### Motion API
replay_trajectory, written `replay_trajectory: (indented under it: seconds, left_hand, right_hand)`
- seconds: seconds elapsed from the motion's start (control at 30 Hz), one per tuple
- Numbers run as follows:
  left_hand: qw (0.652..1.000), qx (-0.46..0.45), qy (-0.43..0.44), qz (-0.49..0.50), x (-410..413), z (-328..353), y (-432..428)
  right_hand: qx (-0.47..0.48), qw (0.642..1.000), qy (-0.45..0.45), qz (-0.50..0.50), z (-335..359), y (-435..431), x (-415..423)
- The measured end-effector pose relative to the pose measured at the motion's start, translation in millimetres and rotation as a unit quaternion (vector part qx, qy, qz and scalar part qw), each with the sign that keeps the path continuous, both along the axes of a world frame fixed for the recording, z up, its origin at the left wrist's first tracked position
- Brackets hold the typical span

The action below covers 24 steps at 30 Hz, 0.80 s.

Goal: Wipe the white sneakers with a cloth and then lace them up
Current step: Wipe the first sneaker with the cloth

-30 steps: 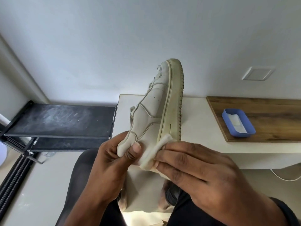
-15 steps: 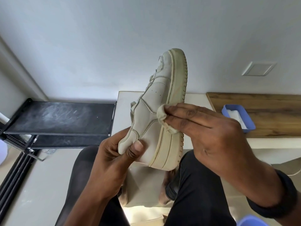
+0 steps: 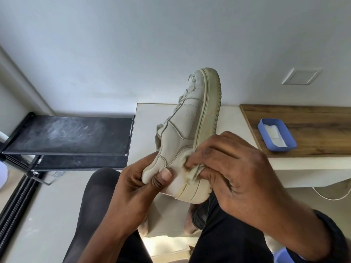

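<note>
A white sneaker (image 3: 187, 122) stands on end in front of me, toe up, its yellowed sole facing right. My left hand (image 3: 133, 186) grips its heel collar, thumb pressed on the heel's side. My right hand (image 3: 233, 168) holds a small white cloth (image 3: 191, 168) bunched under the fingers and presses it against the sneaker's side near the heel, by the midsole. No laces show in the eyelets. Most of the cloth is hidden beneath my fingers.
A blue tray (image 3: 276, 136) with white wipes sits on a wooden board (image 3: 303, 118) on the white bench (image 3: 235, 114) ahead. A black shelf rack (image 3: 66, 137) stands at the left. A white cable (image 3: 330, 194) hangs under the bench. My knees are below.
My right hand slid the cloth up to the mid-side of the sneaker and has come back down to the heel area. The sneaker tilted slightly; my left hand kept its grip.
</note>
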State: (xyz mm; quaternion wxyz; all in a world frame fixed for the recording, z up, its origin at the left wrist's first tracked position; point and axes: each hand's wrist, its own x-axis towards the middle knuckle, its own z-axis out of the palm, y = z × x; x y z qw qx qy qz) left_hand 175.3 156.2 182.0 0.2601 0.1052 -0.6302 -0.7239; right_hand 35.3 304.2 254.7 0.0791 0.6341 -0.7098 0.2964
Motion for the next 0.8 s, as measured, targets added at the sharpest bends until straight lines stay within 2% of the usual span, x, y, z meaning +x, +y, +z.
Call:
replay_trajectory:
  seconds: [0.23,0.4,0.67,0.8]
  left_hand:
    - [1.0,-0.019,0.004,-0.013,1,2,2]
    - [0.999,-0.025,0.018,-0.028,2,0,1]
    - [1.0,-0.004,0.015,-0.011,1,-1,-6]
    - [1.0,0.012,0.023,0.001,2,-1,-5]
  right_hand:
    - [-0.013,1.0,-0.014,-0.016,-2,-5,-6]
    - [-0.049,0.995,-0.027,-0.079,10,-17,-39]
    - [-0.126,0.977,0.043,-0.166,14,-37,-58]
    - [-0.092,0.987,0.004,-0.135,6,-34,-40]
